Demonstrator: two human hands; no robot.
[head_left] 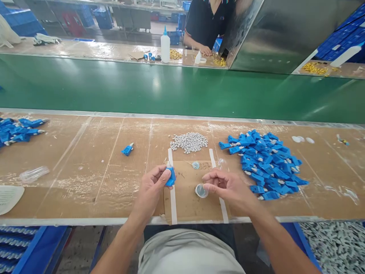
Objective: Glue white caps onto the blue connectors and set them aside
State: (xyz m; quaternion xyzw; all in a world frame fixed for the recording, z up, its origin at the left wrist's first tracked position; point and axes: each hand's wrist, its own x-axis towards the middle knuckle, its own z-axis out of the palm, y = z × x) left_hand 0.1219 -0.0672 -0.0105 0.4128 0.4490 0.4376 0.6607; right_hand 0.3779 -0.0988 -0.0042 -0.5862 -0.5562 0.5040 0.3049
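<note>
My left hand (152,188) pinches a small blue plastic part (171,177) with a pale tip between thumb and fingers. Over a small round cup (201,191) of greyish contents, my right hand (225,186) is closed in a pinch; whatever lies between its fingertips is too small to make out. Both hands are above a cardboard sheet (188,207) edged with white tape strips. Just beyond it lies a heap of small grey pieces (189,142). A small round lid or dish (195,165) rests on the sheet, with a thin stick beside it.
To the right is a large pile of blue parts (268,163); another pile (19,131) lies far left. One single blue part (127,149) sits left of centre. A green conveyor belt (119,87) runs behind the table. Across it, a person (211,23) works near a white bottle (165,46).
</note>
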